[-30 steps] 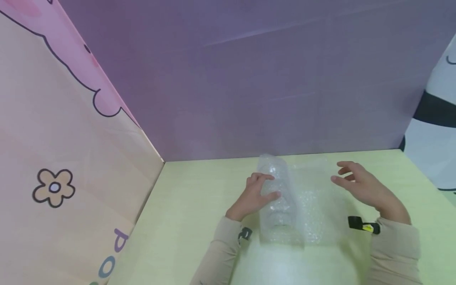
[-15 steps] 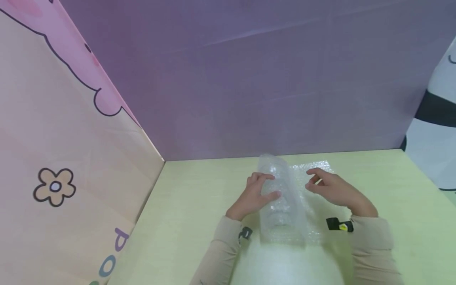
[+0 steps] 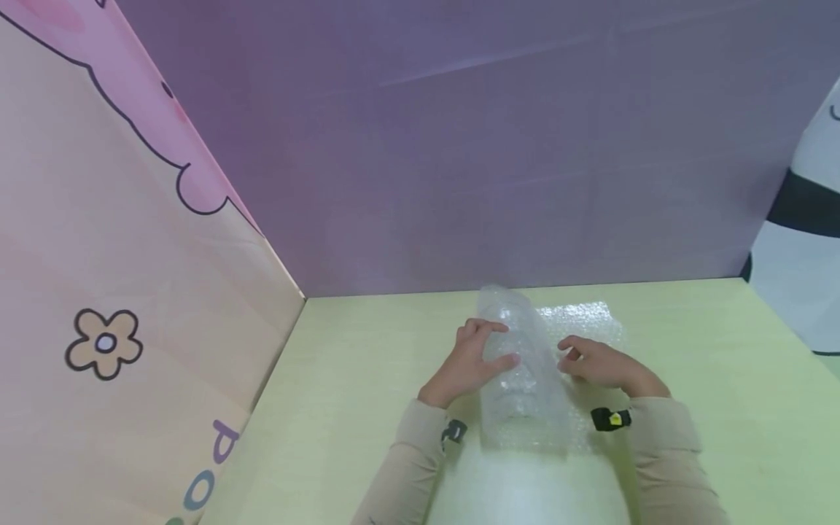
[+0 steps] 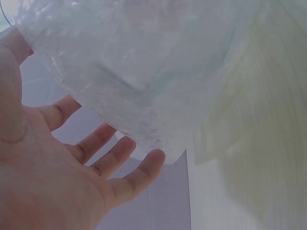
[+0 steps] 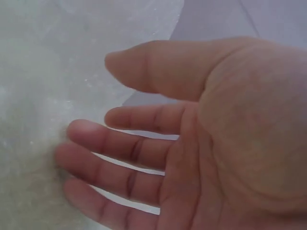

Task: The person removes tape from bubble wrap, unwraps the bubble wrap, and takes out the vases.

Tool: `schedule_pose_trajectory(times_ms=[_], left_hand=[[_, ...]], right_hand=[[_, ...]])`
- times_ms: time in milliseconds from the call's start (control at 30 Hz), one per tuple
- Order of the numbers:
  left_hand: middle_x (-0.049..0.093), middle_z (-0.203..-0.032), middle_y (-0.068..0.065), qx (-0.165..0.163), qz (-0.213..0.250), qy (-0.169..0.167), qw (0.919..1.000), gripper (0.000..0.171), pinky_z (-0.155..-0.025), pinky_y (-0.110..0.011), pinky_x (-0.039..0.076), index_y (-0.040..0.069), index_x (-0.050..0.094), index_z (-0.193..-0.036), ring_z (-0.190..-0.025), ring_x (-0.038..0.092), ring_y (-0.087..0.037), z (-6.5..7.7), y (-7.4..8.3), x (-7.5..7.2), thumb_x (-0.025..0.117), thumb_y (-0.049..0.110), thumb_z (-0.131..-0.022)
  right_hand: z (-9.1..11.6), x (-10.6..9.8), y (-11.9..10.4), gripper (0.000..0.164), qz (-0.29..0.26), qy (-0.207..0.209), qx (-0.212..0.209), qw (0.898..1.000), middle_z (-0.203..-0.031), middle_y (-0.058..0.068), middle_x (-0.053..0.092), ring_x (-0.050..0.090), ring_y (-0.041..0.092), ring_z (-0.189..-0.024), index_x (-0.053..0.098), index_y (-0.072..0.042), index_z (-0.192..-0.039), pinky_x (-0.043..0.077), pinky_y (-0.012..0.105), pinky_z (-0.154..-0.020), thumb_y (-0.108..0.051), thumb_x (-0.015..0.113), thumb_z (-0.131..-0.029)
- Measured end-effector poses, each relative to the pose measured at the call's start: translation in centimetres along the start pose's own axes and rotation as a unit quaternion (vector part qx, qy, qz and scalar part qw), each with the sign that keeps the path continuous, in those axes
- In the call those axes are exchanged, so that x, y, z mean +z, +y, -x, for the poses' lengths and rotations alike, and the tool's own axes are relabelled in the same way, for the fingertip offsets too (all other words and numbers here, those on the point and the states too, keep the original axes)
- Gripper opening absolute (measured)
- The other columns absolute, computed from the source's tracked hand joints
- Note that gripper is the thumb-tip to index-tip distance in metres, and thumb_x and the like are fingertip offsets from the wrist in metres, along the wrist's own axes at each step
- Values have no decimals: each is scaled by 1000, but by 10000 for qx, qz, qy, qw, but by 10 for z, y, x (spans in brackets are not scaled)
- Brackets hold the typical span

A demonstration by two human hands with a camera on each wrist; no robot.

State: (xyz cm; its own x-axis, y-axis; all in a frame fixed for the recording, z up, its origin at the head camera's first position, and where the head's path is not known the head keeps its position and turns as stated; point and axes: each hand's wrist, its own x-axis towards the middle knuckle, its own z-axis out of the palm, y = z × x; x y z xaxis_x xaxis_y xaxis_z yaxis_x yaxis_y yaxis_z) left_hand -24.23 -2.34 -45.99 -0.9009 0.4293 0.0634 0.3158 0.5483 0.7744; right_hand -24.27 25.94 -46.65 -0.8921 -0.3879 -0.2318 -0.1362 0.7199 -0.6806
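Note:
A clear bubble-wrap roll (image 3: 521,364) lies on the table around something bulky and see-through, whose kind I cannot tell. My left hand (image 3: 471,364) rests on its left side, thumb and index finger spread over the top. In the left wrist view the left hand's fairly straight fingertips touch the wrap (image 4: 144,72), while the palm stays apart. On the right, a flat bubble-wrap flap (image 3: 580,321) extends over the table. My right hand (image 3: 600,363) is just beside the roll, over this flap, fingers loosely bent. Between its thumb and fingers nothing is held in the right wrist view.
The pale yellow-green table (image 3: 367,364) runs back to a purple-grey wall panel (image 3: 472,168). At the left stands a printed panel (image 3: 164,306) with a flower and letters. Another printed panel (image 3: 800,277) is at the right.
My right hand has moved left and slightly down, from beyond the flap's right side to next to the roll. The left hand keeps its place on the roll.

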Motion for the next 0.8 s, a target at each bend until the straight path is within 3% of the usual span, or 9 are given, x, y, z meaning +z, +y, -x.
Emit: schedule_pose_trajectory(times_ms=[400,600,800], left_hand=[[44,-146,-2,267,-191,166,9993,54,-113,-49,45,25,54,-142,-135,40,-19,-1,3,0,69,46,-95],[46,-146,0,458,-418,264,9977,53,-113,-47,46,26,58,-139,-136,42,-17,1,14,-1,73,44,-92],[54,-140,7,1046,-724,43,9919,47,-112,-42,45,26,64,-128,-134,47,-13,8,30,-3,79,43,-87]], right_hand=[[-11,11,13,35,-197,307,6,9993,-110,17,64,60,21,-90,57,2,-123,51,33,-76,-23,64,-98],[-13,14,14,32,-297,369,115,9988,-104,14,60,55,21,-87,56,1,-120,48,32,-72,-20,64,-97],[-15,15,16,33,-241,373,125,9989,-101,11,59,54,21,-85,55,0,-119,46,31,-72,-21,66,-95]])
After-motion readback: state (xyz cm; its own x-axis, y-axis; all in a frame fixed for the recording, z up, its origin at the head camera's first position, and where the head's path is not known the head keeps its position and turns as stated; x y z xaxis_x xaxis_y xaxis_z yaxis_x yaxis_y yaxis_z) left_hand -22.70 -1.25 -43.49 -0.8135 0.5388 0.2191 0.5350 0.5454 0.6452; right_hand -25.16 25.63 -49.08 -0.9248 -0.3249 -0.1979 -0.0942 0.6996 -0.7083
